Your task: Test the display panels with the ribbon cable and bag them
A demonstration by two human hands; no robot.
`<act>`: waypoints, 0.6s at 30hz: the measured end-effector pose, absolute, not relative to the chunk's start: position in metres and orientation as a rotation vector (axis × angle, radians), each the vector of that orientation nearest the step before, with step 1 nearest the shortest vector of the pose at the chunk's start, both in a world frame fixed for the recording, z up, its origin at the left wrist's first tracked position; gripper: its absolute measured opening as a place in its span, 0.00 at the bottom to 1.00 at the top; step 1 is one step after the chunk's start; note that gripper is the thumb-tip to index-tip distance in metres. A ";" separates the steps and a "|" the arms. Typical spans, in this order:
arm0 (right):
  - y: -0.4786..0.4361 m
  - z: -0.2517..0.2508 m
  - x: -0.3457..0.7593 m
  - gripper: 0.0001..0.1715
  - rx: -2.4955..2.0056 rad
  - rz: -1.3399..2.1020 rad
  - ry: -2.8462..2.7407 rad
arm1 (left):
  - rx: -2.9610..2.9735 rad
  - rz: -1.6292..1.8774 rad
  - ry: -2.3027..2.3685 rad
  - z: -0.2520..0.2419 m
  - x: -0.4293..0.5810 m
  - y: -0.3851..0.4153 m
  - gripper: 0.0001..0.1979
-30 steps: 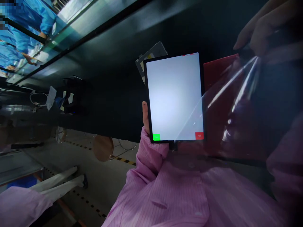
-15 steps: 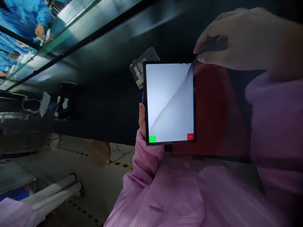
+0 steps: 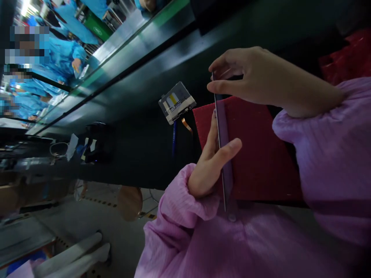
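Observation:
A thin tablet-like device (image 3: pixel 223 154) stands on edge toward me, so only its narrow side shows and its screen is hidden. My left hand (image 3: pixel 210 162) grips its lower part, thumb across the near face and fingers behind. At the device's top end my right hand (image 3: pixel 257 79) pinches it with thumb and fingers. Both sleeves are pink. Whether the clear film is still on it I cannot tell. A red mat (image 3: pixel 261 154) lies on the dark table right behind the device.
A small grey module (image 3: pixel 176 102) with a yellow label and an orange flex cable lies on the dark table (image 3: pixel 136 127) left of the mat. A black gadget with cables (image 3: pixel 92 143) sits farther left. People in blue coats work at the far side. A round stool (image 3: pixel 129 202) stands below.
The lit white screen faced me before; the device has since turned edge-on. My right hand came down from the upper right, where it held the clear film, onto the device's top end.

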State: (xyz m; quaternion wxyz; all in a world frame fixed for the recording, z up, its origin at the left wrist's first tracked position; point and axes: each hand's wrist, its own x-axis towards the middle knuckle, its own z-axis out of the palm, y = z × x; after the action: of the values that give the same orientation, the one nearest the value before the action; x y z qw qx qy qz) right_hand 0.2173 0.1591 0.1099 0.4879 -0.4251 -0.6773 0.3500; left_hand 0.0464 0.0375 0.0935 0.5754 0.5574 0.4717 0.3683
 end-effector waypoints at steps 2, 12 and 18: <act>0.161 0.111 0.217 0.29 -1.054 0.843 -1.631 | 1.451 0.874 1.069 0.097 0.035 0.045 0.38; 0.162 0.112 0.218 0.27 -0.999 0.920 -1.596 | 2.299 0.598 2.393 0.115 -0.121 0.189 0.25; 0.159 0.115 0.219 0.27 -1.048 0.935 -1.624 | 2.299 0.326 2.470 0.103 -0.128 0.200 0.29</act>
State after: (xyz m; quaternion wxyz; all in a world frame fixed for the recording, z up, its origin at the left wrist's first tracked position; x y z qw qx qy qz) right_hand 0.2188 0.1595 0.1148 0.4772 -0.4289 -0.6646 0.3828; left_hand -0.1279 0.1997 0.1026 -0.1241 0.6729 0.7230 0.0953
